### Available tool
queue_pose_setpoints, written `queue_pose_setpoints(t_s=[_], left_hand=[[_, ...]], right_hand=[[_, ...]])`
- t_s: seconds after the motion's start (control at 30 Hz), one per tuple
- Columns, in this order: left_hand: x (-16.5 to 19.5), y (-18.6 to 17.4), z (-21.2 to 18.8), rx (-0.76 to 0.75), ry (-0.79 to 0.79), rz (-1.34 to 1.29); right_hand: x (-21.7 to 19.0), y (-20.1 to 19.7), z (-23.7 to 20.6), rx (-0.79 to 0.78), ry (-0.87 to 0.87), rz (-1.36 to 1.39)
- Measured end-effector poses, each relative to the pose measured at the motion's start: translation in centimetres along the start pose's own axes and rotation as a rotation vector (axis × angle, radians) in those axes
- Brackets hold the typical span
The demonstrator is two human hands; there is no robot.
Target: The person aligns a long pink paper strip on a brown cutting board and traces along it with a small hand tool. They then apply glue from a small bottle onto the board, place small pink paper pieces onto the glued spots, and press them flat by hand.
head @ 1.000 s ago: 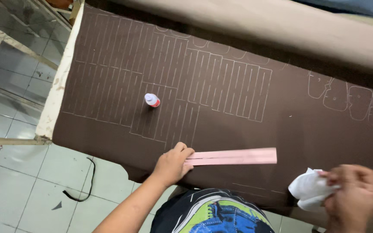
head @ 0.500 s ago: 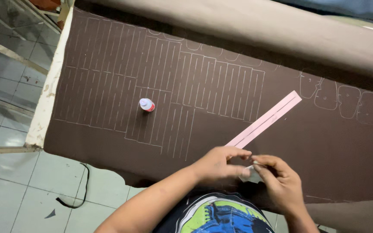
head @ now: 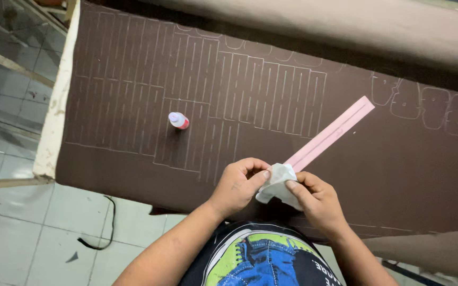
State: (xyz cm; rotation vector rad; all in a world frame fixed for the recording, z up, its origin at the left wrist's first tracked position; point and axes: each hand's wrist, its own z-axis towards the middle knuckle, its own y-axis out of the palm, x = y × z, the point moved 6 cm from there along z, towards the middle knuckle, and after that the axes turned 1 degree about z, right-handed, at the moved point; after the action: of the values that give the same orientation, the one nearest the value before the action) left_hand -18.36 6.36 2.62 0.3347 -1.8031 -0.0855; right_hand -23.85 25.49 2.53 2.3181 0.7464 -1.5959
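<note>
A matt brown cloth point(head: 271, 106) (chalk-lined) is spread flat. A crumpled white tissue-like wad point(head: 278, 182) is seen. Glossy floor tiles point(head: 6, 222) are shown beside it.

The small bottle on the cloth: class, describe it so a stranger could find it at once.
Start at the dark brown cloth marked with chalk lines. Left of both hands, the small bottle stands alone on the chalked rectangles. It is the only upright thing there, pale with a red band.

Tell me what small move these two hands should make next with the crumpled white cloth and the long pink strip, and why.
Probably draw the crumpled white cloth a little way up the long pink strip. Both the left hand and the right hand pinch the cloth around the strip's near end, while the rest of the strip lies bare on the chalk-marked brown fabric.
</note>
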Motion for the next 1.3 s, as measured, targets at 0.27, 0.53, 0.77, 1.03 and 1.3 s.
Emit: queue_pose_setpoints(t_s=[0.27, 0.53, 0.77, 1.03, 1.3], left_hand=[[-1.8, -5.1, -1.4, -0.258, -0.051, 0.282], [-1.1, -14.4, -1.7, 0.450, 0.021, 0.557], [5.2, -21.2, 1.4, 0.576, 0.342, 0.661], [5.8, -16.5, 0.8, 0.304, 0.184, 0.675], [8.9, -9.1, -2.6, 0.117, 0.582, 0.910]], right_hand=[[0.9, 4.4, -0.3, 0.160, 0.140, 0.056], [-1.9, 5.9, -1.8, -0.170, -0.265, 0.796], [0.8, 4.5, -2.4, 0.226, 0.016, 0.176], [-3.9, 6.8, -1.0, 0.041, -0.138, -0.025], [-4.8, 7.5, 1.0, 0.162, -0.217, 0.104]])
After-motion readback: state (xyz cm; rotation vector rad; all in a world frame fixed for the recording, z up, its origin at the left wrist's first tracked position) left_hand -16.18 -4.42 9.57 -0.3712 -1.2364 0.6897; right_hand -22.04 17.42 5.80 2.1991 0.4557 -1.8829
